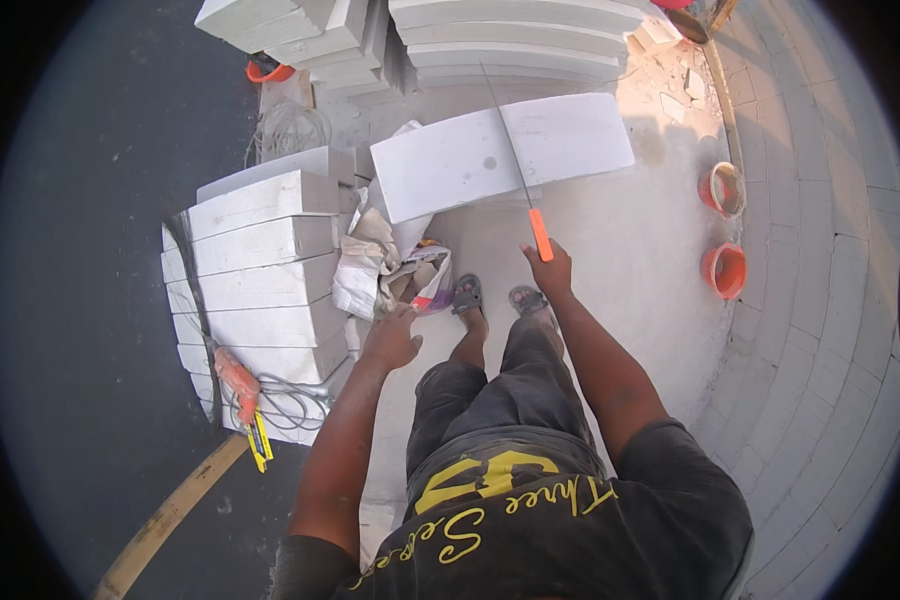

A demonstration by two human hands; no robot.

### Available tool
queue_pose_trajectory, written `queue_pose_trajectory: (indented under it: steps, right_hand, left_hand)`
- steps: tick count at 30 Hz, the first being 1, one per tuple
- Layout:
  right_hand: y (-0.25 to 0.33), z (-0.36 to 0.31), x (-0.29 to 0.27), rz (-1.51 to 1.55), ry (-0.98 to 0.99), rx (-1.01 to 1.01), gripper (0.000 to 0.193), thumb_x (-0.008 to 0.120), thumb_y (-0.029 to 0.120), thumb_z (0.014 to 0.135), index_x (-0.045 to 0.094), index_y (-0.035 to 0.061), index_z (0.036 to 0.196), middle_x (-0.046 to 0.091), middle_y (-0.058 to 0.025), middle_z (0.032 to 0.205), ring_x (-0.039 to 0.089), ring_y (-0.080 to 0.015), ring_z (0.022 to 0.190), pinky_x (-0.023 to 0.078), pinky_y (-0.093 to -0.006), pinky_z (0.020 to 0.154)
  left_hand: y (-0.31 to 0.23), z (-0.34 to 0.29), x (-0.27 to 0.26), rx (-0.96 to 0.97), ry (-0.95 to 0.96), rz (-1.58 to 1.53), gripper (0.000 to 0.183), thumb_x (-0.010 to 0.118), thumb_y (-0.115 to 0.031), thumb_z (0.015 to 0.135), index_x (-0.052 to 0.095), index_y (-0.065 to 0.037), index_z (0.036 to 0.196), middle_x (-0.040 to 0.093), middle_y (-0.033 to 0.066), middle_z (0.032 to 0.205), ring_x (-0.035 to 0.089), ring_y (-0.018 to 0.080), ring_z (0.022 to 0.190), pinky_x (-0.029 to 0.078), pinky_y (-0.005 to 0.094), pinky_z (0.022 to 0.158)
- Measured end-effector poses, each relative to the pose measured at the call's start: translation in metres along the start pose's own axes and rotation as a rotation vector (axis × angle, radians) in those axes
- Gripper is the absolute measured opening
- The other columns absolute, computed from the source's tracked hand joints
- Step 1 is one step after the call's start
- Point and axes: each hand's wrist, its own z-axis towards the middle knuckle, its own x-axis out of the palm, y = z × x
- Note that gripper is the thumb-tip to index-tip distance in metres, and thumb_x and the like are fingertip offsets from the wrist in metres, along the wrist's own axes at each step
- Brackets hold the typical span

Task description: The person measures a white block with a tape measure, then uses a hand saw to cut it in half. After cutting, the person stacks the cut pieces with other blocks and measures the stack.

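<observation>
My right hand (550,268) is closed around the orange handle of a handsaw (540,232). The saw's long thin blade runs away from me across the top of a long white building block (575,135), which has a small dark round mark. My left hand (392,338) hangs to the left with its fingers stretched out, holding nothing. Just beyond those fingers stands a crumpled sack (432,272) filled with torn paper and scraps. What supports the block underneath is mostly hidden.
White blocks (260,270) are stacked at my left, with a red-orange power tool (235,380) and its cable at the near end. More blocks (515,40) are piled at the far side. Two orange buckets (725,270) stand at the right. Broken pieces (673,107) lie far right.
</observation>
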Motion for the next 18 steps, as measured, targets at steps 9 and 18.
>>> queue_pose_trajectory:
  steps: [9, 18]
  right_hand:
    - [0.003, -0.012, -0.002, 0.136, 0.005, -0.05, 0.033, 0.067, 0.027, 0.09, 0.055, 0.0011, 0.106, 0.062, -0.016, 0.073, 0.066, -0.031, 0.071, 0.05, -0.0393, 0.067]
    - [-0.005, -0.006, -0.016, 0.185, 0.1, -0.006, 0.033, 0.065, 0.026, 0.092, 0.053, -0.0002, 0.107, 0.064, -0.0193, 0.086, 0.065, -0.0357, 0.076, 0.049, -0.0421, 0.068]
  left_hand:
    - [-0.118, 0.233, -0.088, 0.002, -0.15, 0.406, 0.119, 0.079, -0.045, 0.073, 0.001, -0.015, 0.157, -0.005, 0.0197, 0.161, 0.001, 0.046, 0.147, 0.017, 0.0658, 0.113]
    - [-0.166, 0.299, -0.086, -0.143, -0.206, 0.562, 0.13, 0.075, -0.069, 0.065, -0.001, -0.017, 0.157, 0.005, 0.0233, 0.16, -0.008, 0.0502, 0.146, 0.003, 0.0776, 0.105]
